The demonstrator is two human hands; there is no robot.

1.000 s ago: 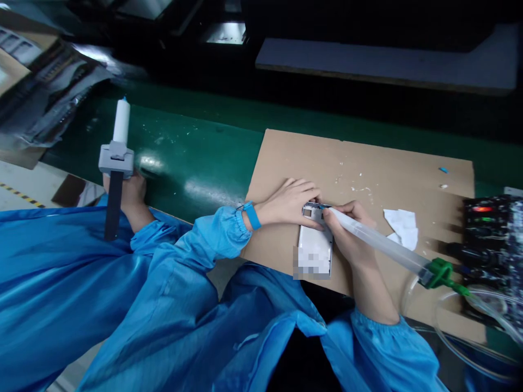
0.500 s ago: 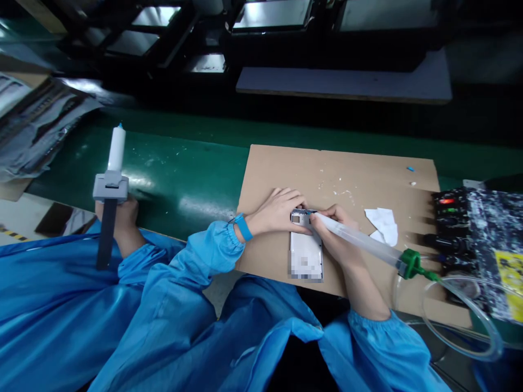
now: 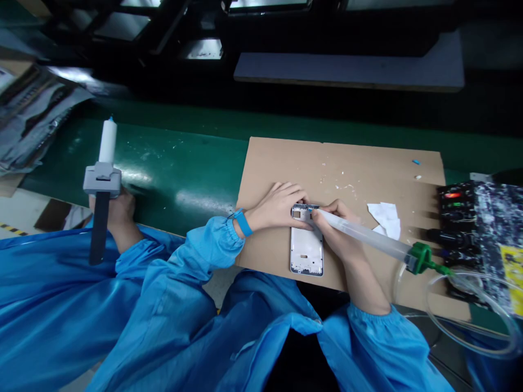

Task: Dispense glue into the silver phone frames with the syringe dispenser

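A silver phone frame [image 3: 306, 250] lies upright on a brown board [image 3: 286, 163]. My left hand [image 3: 281, 208], with a blue band at the wrist, has its fingers around the frame's upper left part, thumb across it. My right hand [image 3: 340, 231] is closed on a clear dispensing syringe [image 3: 370, 237], whose blue tip is at the frame's top right part. A green cap [image 3: 419, 258] at the syringe's rear end joins a clear tube.
White paper pieces [image 3: 386, 219] and a small blue cap [image 3: 415, 161] lie on the board. A speckled control box [image 3: 482, 234] stands at right. At left, another person's hand [image 3: 122, 211] holds a gray dispenser [image 3: 102, 179] over the green table [image 3: 183, 174].
The whole view has shifted slightly. The syringe's rear end sits a little further right and up. My hands keep their hold on the frame and the syringe.
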